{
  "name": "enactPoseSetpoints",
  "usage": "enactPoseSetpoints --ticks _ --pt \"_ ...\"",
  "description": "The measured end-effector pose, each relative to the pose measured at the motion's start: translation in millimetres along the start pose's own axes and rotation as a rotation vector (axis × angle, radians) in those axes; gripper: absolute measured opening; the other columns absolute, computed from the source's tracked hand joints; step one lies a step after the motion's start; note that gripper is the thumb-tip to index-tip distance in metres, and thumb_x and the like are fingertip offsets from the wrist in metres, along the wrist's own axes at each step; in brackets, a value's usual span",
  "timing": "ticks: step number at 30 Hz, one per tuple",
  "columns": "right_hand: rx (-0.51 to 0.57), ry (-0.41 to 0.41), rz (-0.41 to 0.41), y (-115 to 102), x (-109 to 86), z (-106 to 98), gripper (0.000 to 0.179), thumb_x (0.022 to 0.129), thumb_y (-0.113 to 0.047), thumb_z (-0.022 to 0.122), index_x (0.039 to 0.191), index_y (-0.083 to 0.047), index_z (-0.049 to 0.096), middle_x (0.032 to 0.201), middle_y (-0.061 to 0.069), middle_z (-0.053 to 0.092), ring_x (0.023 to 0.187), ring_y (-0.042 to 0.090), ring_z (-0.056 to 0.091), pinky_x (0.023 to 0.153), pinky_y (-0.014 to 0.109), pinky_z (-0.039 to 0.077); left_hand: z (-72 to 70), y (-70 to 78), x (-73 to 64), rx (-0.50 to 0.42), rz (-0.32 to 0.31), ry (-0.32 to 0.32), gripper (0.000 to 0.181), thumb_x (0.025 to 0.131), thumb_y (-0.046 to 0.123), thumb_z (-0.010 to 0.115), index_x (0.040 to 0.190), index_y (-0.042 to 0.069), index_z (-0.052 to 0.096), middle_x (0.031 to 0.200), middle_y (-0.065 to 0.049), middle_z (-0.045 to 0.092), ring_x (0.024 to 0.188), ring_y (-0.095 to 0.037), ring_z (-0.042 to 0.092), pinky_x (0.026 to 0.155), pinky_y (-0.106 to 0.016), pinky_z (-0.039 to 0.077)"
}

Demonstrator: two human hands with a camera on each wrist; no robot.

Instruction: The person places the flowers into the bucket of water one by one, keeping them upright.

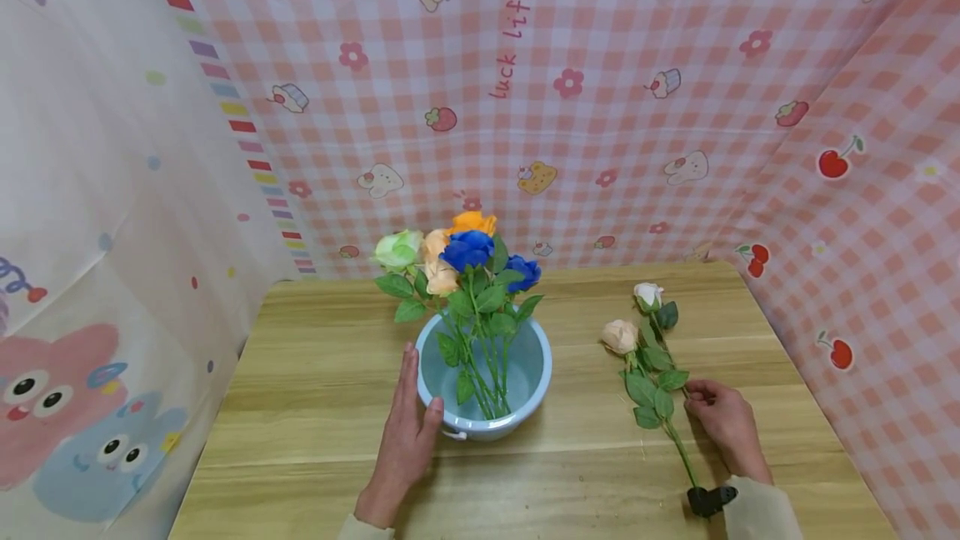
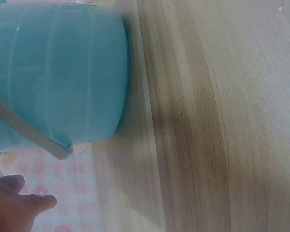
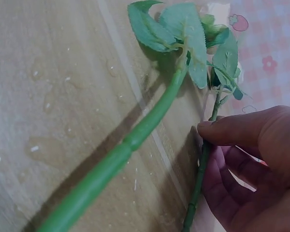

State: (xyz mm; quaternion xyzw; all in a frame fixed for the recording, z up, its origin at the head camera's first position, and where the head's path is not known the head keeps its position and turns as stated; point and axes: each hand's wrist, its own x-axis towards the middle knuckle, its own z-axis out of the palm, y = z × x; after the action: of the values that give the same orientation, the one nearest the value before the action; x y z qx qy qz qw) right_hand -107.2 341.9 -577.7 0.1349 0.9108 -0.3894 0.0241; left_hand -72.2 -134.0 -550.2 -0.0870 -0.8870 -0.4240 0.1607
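A light blue bucket [image 1: 538, 386] stands on the table with several artificial roses in it: blue [image 1: 468, 250], orange [image 1: 474, 223], peach and pale green [image 1: 398, 249]. My left hand [image 1: 405, 440] lies along the bucket's left side, fingers straight; in the left wrist view part of that hand [image 2: 19, 205] shows beside the bucket [image 2: 63, 72] and its handle [image 2: 26, 128]. My right hand [image 1: 723, 423] pinches the stem of the white rose [image 1: 648, 296] between thumb and fingers, seen closely in the right wrist view at the stem [image 3: 195, 188]. A pale peach rose [image 1: 620, 337] lies just left of it.
The wooden table [image 1: 315, 415] has curtains with pink checks [image 1: 615, 132] behind and to the right. A white patterned curtain [image 1: 112, 190] hangs at the left. Small drops and bits [image 3: 46, 150] lie on the tabletop under the right hand.
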Motion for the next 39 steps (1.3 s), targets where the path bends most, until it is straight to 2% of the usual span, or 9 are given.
enactPoseSetpoints --ticks 4,9,14,20,27,35,39 --pt "0.074 0.015 0.036 -0.6 -4.1 -0.8 0.031 0.093 -0.003 0.068 0.121 0.011 0.068 0.098 0.013 0.072 0.081 0.006 0.058 0.067 0.019 0.047 0.0 -0.1 -0.1 0.001 0.002 0.001 0.077 0.103 0.018 0.052 0.167 0.011 0.011 0.173 -0.01 0.013 0.155 -0.039 0.021 0.119 -0.062 0.028" --pt "0.123 0.03 0.058 -3.9 -9.6 -4.9 0.033 0.096 -0.004 0.065 0.126 0.009 0.067 0.105 0.015 0.072 0.081 0.001 0.057 0.066 0.017 0.048 -0.5 0.2 -0.3 -0.007 -0.002 0.004 0.075 0.104 0.021 0.051 0.167 0.011 0.012 0.173 -0.01 0.013 0.155 -0.039 0.022 0.119 -0.062 0.028" --pt "0.091 0.093 0.014 -8.9 -12.3 -10.2 0.03 0.098 -0.007 0.066 0.124 0.006 0.07 0.108 0.019 0.072 0.08 -0.003 0.057 0.065 0.017 0.048 -0.7 -0.3 -0.6 -0.005 -0.005 0.002 0.075 0.104 0.022 0.05 0.167 0.011 0.011 0.173 -0.01 0.013 0.155 -0.039 0.021 0.119 -0.062 0.027" --pt "0.115 0.149 -0.029 -17.4 -14.6 -16.0 0.03 0.097 -0.006 0.069 0.125 0.005 0.07 0.106 0.018 0.072 0.078 -0.012 0.054 0.064 0.013 0.05 -0.4 -0.6 -0.5 -0.009 -0.002 0.001 0.076 0.104 0.021 0.051 0.167 0.011 0.011 0.173 -0.01 0.013 0.154 -0.041 0.022 0.118 -0.063 0.027" --pt "0.192 0.194 -0.033 -35.7 -20.0 -21.1 0.034 0.099 -0.014 0.071 0.128 0.002 0.069 0.105 0.007 0.072 0.081 -0.013 0.055 0.067 0.011 0.051 -0.2 0.9 0.1 -0.009 -0.012 -0.004 0.078 0.102 0.018 0.053 0.168 0.014 0.01 0.173 -0.009 0.013 0.155 -0.038 0.021 0.118 -0.062 0.028" --pt "0.309 0.242 -0.072 -55.6 -25.2 -22.4 0.035 0.099 -0.016 0.072 0.128 0.003 0.069 0.096 -0.019 0.064 0.085 -0.01 0.059 0.071 0.008 0.051 -0.4 1.3 -0.1 -0.012 -0.018 -0.004 0.078 0.102 0.018 0.053 0.168 0.014 0.011 0.173 -0.011 0.014 0.155 -0.038 0.021 0.12 -0.06 0.027" --pt "0.346 0.228 -0.065 -69.0 -28.8 -24.0 0.036 0.099 -0.016 0.071 0.13 0.002 0.068 0.098 -0.019 0.063 0.089 -0.006 0.06 0.073 0.009 0.052 -0.3 0.1 -0.6 -0.004 -0.011 -0.002 0.076 0.104 0.021 0.052 0.168 0.013 0.011 0.173 -0.012 0.014 0.155 -0.039 0.021 0.119 -0.06 0.027"
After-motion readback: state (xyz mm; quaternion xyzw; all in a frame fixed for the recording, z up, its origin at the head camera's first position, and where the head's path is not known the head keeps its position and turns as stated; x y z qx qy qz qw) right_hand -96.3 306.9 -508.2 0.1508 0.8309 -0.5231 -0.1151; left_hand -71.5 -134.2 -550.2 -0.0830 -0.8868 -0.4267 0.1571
